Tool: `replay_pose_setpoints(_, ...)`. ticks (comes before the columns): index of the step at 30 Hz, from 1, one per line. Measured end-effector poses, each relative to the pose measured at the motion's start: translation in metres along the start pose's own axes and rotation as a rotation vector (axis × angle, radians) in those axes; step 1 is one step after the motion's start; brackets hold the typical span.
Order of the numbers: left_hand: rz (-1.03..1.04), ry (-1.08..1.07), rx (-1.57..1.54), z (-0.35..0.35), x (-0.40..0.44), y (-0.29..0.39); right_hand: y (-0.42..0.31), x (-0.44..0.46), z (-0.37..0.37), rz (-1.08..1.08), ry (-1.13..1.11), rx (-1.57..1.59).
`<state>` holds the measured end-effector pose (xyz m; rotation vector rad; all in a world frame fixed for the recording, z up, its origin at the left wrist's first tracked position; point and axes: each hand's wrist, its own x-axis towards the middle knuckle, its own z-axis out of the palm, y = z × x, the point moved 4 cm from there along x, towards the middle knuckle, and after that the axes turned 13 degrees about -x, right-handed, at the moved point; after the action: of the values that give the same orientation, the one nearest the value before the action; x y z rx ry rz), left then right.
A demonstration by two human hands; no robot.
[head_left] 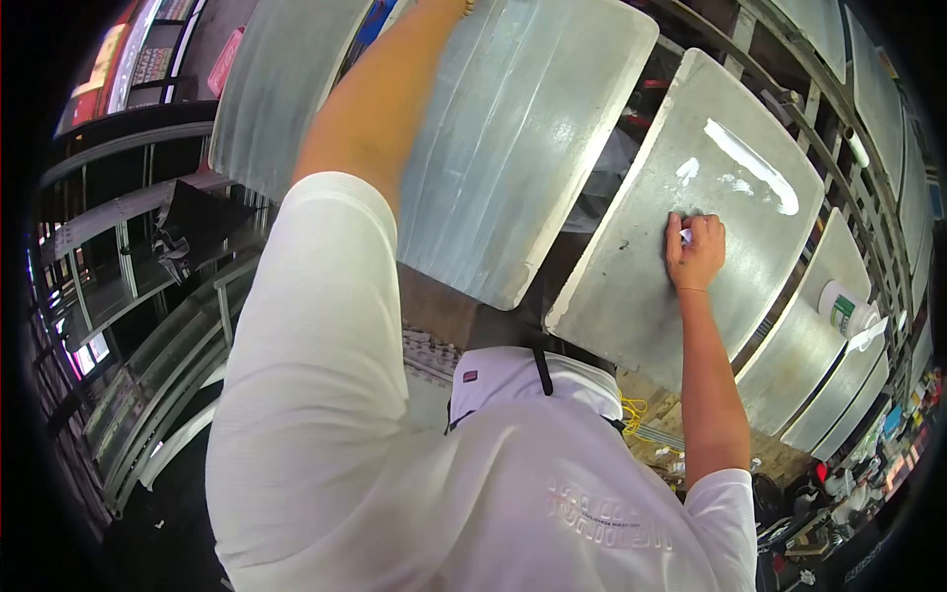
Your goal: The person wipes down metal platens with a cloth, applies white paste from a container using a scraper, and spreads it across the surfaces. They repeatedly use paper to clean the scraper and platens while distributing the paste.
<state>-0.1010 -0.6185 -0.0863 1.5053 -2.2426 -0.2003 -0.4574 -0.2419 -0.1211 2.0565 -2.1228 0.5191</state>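
My right hand rests on a grey, smooth panel, its fingers curled around a small white piece whose kind I cannot make out. Just beyond the fingers, a long thick white paste streak and smaller white smears lie on the same panel. My left arm reaches up across a broader grey panel with pale lengthwise lines. Only a sliver of my left hand shows at the top edge, so its fingers are mostly hidden.
A white tub with a green label stands on another panel at right, a white flat tool beside it. Dark gaps separate the panels. Metal racks stand at left, a curved metal frame at upper right. Yellow cord hangs below.
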Motion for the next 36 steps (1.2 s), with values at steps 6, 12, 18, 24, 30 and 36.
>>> replay_pose_setpoints(6,0.073,-0.134,-0.093,-0.02,-0.134,0.002,0.002,-0.001,0.001,-0.02,0.034,-0.009)
replay_pose_setpoints(12,-0.005,-0.261,-0.219,-0.101,-0.353,0.04,-0.001,-0.001,-0.001,-0.031,0.029,-0.017)
replay_pose_setpoints(18,-0.124,-0.403,-0.259,-0.162,-0.454,0.063,-0.002,-0.001,-0.001,-0.027,0.031,-0.048)
replay_pose_setpoints(24,-0.979,-0.095,-0.784,-0.2,-0.424,0.047,-0.001,-0.001,0.0,-0.042,0.037,-0.048)
replay_pose_setpoints(30,-1.112,0.297,-1.925,-0.134,-0.386,0.093,0.006,-0.003,0.001,-0.05,0.077,0.034)
replay_pose_setpoints(36,-0.739,-0.044,-1.521,-0.053,-0.322,0.217,0.046,-0.015,-0.043,0.369,0.21,0.358)
